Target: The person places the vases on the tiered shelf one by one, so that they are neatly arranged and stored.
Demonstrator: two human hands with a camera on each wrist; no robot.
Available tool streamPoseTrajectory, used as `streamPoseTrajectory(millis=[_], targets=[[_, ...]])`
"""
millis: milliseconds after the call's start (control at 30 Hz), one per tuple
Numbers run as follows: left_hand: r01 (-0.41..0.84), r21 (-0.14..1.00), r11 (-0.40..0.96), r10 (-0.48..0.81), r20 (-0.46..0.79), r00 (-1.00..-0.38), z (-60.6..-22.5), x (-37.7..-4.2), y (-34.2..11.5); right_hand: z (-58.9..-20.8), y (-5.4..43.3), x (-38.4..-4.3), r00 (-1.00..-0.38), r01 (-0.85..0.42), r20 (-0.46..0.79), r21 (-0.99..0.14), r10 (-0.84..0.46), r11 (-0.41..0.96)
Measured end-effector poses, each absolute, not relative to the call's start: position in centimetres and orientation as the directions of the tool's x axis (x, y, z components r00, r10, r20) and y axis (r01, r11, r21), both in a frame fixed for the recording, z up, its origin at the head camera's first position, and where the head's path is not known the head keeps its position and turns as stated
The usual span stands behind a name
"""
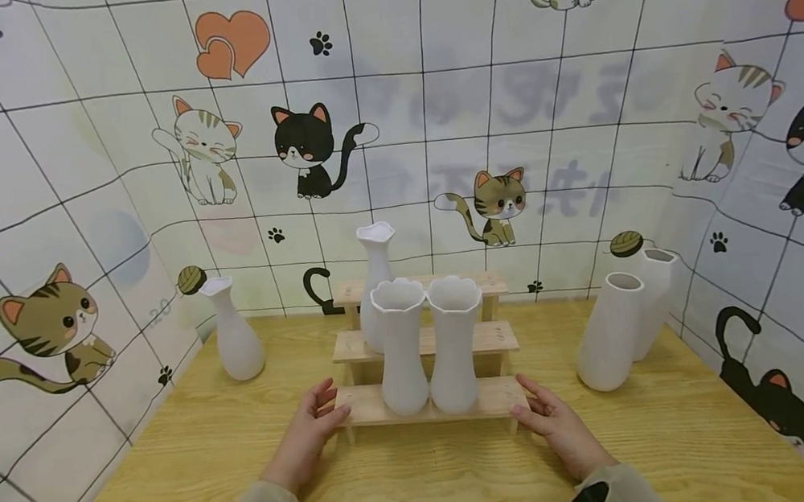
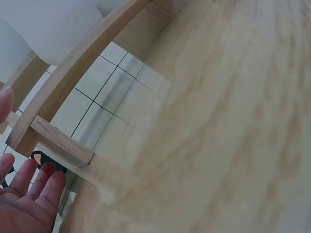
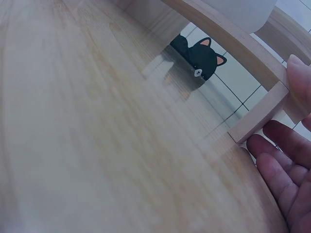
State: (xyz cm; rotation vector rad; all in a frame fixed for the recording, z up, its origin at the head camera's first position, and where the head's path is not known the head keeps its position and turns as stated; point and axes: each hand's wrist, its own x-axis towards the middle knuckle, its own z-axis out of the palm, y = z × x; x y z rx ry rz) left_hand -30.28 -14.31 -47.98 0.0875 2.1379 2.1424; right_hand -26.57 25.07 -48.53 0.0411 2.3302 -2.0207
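A three-tier wooden stand (image 1: 366, 405) is in the middle of the table. Two white vases with scalloped rims, a left one (image 1: 403, 348) and a right one (image 1: 457, 343), are upright on its lowest step. Behind them a slimmer white vase (image 1: 377, 261) stands on the stand, its base partly hidden. My left hand (image 1: 310, 433) is at the lowest step's left end, fingers loosely spread beside the leg in the left wrist view. At the right end, my right hand (image 1: 553, 422) holds the step's corner, thumb over the board and fingers by the leg.
A white narrow-necked vase (image 1: 237, 335) stands at the table's left. Toward the right are two more white vases, a front one (image 1: 610, 336) and one behind it (image 1: 657, 299). A cat-print cloth (image 1: 397, 122) surrounds the wooden table (image 1: 424, 483) at the back and sides.
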Motion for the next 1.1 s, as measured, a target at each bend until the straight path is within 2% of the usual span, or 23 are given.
streamPoseTrajectory(millis=[567,867,1100], targets=[[0.017,0.999,0.043,0.182,0.009,-0.983,-49.0,-29.8,-14.6,-48.1,24.9,-26.3,-0.995,0.097,-0.097,-0.98,0.008,0.171],[0.019,1.0,0.013,0.195,0.016,-0.981,-49.2,-29.7,-14.2,-47.5,25.6,-26.3,-0.994,0.113,-0.112,-0.992,0.02,0.06],[0.008,1.0,-0.007,0.192,0.01,-0.981,-48.9,-29.6,-14.3,-46.0,26.7,-26.2,-0.991,0.1,-0.085,-0.984,0.104,0.148]])
